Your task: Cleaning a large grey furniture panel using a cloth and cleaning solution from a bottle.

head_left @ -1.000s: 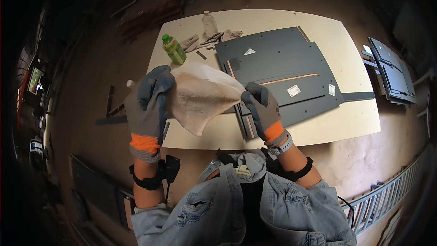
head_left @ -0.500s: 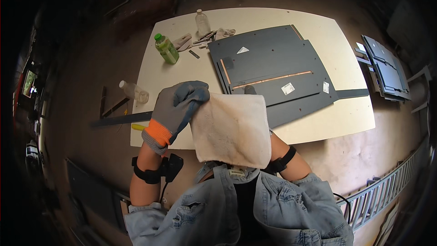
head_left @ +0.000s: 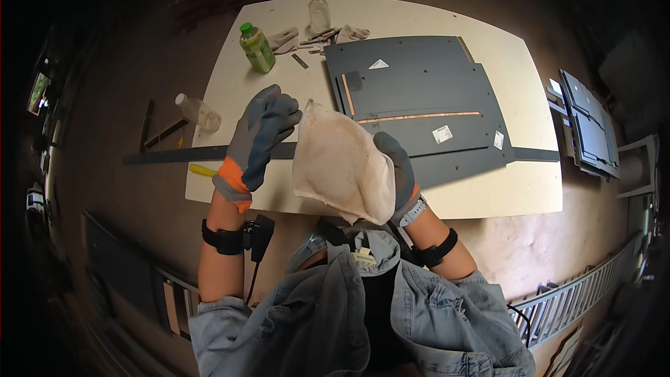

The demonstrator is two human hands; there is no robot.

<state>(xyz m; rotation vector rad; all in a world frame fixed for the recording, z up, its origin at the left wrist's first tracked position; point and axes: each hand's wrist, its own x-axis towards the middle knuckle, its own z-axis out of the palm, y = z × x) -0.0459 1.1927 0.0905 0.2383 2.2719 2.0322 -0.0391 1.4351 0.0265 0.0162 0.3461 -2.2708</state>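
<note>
A stained white cloth (head_left: 342, 164) hangs in front of me, above the near edge of the table. My right hand (head_left: 396, 160), in a grey glove with an orange cuff, grips its right side; part of the fingers is behind the cloth. At the upper left edge of the cloth, my left hand (head_left: 266, 126), gloved the same way, has its fingers curled and their tips against the fabric. How firmly they pinch it is hard to see. Beyond the cloth lie stacked dark grey panels (head_left: 412, 87) with white labels and copper-coloured strips.
The pale table (head_left: 502, 199) carries a green-capped bottle (head_left: 258, 49), clear bottles (head_left: 319, 15) (head_left: 199, 113), spare gloves (head_left: 285, 40) and a yellow-handled tool (head_left: 202, 169). A long dark bar (head_left: 178, 155) juts past its left edge. More panels (head_left: 590, 122) are stacked at the right.
The cloth has tilted and partly crumpled, and my right hand has come into view at its right side. My left hand has moved slightly up and left. The whole view has shifted a little.
</note>
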